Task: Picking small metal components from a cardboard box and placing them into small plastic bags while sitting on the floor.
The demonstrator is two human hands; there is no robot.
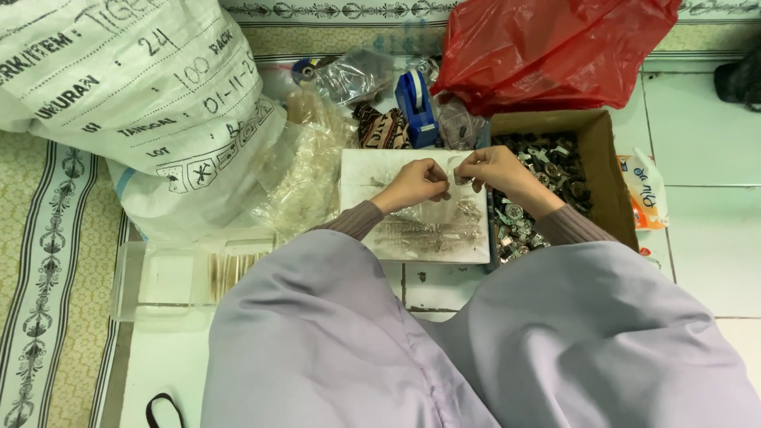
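Observation:
My left hand (pixel 416 184) and my right hand (pixel 493 170) meet over a white board (pixel 365 170) on the floor, pinching the top of a small clear plastic bag (pixel 462 204) between them. The bag hangs down over the board and holds small metal parts. Fingers of both hands are closed on the bag's mouth. Right beside my right hand stands a cardboard box (pixel 604 170) filled with several small grey metal parts (pixel 547 170).
A large white woven sack (pixel 135 95) lies at the left, crumpled clear bags (pixel 309 170) beside it. A blue tape dispenser (pixel 416 107) and a red plastic bag (pixel 547 47) sit behind the board. A clear plastic tray (pixel 170 277) lies near my left knee. My lilac skirt (pixel 476 349) fills the foreground.

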